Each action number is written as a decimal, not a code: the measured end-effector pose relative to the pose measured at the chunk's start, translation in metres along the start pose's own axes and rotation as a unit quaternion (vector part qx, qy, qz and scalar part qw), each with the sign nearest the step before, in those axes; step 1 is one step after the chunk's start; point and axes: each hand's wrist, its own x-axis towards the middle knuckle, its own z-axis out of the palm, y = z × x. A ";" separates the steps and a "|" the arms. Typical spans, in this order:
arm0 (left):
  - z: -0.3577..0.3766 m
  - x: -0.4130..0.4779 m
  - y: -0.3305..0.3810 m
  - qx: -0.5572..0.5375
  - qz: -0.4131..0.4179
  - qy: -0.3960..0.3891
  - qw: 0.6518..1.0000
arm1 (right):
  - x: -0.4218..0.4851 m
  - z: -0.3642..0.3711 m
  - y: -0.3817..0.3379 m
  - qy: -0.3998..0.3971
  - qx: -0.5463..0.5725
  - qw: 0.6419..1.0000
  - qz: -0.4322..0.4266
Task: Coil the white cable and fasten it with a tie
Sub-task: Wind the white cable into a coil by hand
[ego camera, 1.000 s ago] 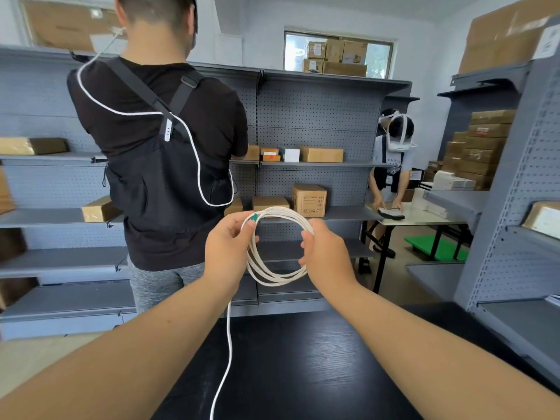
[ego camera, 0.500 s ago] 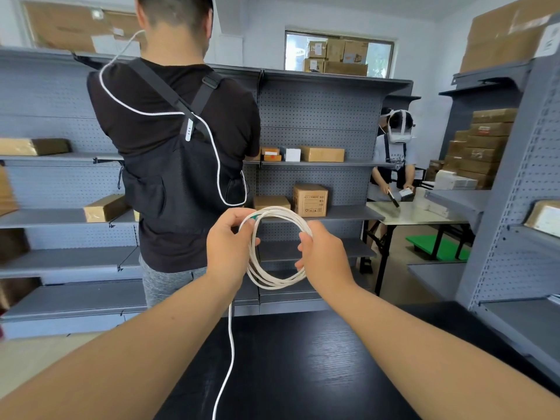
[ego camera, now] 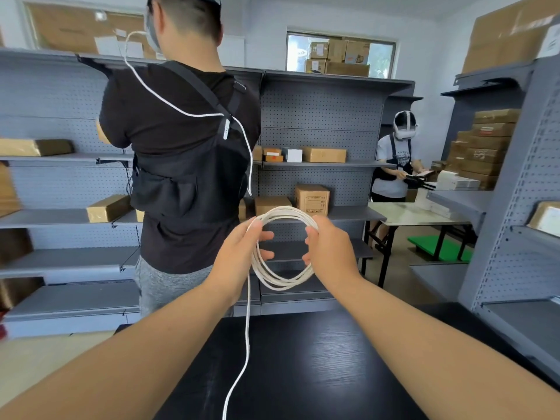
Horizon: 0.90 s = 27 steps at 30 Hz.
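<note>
Head view: fingers (ego camera: 266, 237) of the left hand (ego camera: 239, 259) curl round one side of the coiled white cable (ego camera: 283, 283), thumb pinching on top. The right hand (ego camera: 331, 253) grips the opposite side. Below the left fingers a loose tail (ego camera: 248, 328) drops onto the black table (ego camera: 318, 374). If either grip slackens while feeding that tail, the loops could spring apart. No tie is visible.

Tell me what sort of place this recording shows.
Probably a stockroom or small warehouse: grey pegboard shelves, cardboard boxes on them, and a box stack at right.
</note>
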 end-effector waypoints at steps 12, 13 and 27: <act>-0.008 0.010 -0.006 -0.109 -0.094 -0.100 0.984 | 0.000 0.002 0.014 0.021 -0.033 0.999 0.012; -0.006 0.010 -0.006 -0.114 -0.089 -0.089 0.985 | 0.000 0.003 0.015 0.021 -0.032 0.999 0.016; -0.002 0.019 -0.004 0.011 0.020 -0.033 0.999 | -0.006 0.009 0.019 -0.003 0.049 0.998 0.026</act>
